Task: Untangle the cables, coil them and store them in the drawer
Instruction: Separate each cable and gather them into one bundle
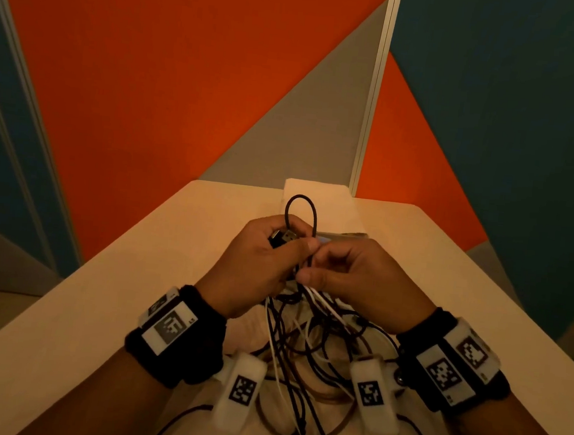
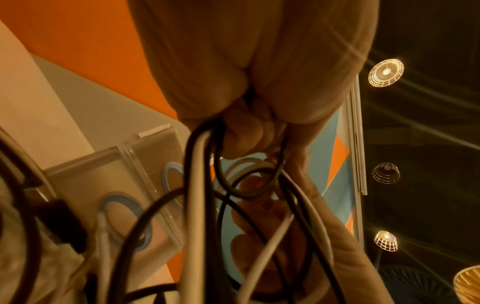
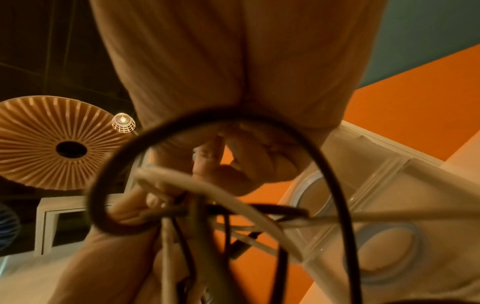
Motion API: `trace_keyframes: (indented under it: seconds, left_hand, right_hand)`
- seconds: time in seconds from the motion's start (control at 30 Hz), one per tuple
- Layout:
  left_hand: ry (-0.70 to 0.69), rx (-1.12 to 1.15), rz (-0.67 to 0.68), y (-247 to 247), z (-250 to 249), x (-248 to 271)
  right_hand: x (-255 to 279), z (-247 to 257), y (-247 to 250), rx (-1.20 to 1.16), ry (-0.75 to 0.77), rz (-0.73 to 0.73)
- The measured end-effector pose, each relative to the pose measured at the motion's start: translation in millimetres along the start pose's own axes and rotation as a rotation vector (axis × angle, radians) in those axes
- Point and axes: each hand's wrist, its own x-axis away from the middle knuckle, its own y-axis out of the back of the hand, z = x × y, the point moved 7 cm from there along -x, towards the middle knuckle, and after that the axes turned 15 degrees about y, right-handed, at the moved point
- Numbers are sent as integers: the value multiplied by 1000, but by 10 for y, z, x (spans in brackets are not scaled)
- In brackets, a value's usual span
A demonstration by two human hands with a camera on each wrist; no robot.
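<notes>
Above the middle of the pale beige table (image 1: 101, 288), both hands are raised side by side with fingers curled. The left hand (image 1: 257, 266) grips a black USB plug (image 1: 282, 237) and a black cable loop (image 1: 301, 215) standing above its knuckles; the right hand (image 1: 353, 277) pinches strands just beside it. Orange, grey and teal wall panels (image 1: 168, 88) rise behind the table's far edge. A tangle of black and white cables (image 1: 306, 349) hangs from both hands toward the near edge. A clear plastic drawer unit (image 2: 109, 181) stands beyond.
</notes>
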Motion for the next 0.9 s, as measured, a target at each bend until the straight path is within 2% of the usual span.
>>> trace_keyframes:
  seconds: [0.1, 0.23, 0.3, 0.43, 0.53, 0.6, 0.73, 0.9]
  left_hand:
    - [-68, 62, -46, 35, -36, 15]
    - [-181, 256, -211, 289, -176, 38]
    - [-202, 341, -281, 432, -223, 42]
    - [-229, 491, -407, 578, -259, 99]
    - [-223, 575, -396, 590, -234, 86]
    - [-216, 450, -346, 540, -241, 46]
    - [-220, -185, -299, 312, -233, 18]
    - [-133, -438, -123, 77, -95, -27]
  right_hand:
    - [-9, -5, 16, 7, 11, 29]
    - [65, -128, -150, 100, -105, 277]
    - [103, -177, -227, 137, -165, 341]
    - [69, -172, -116, 217, -169, 264]
    - [44, -135, -35, 276, -95, 191]
    - [25, -116, 16, 311, -40, 133]
    - [17, -93, -7, 354, 13, 173]
    - [-1, -77, -14, 365, 45, 134]
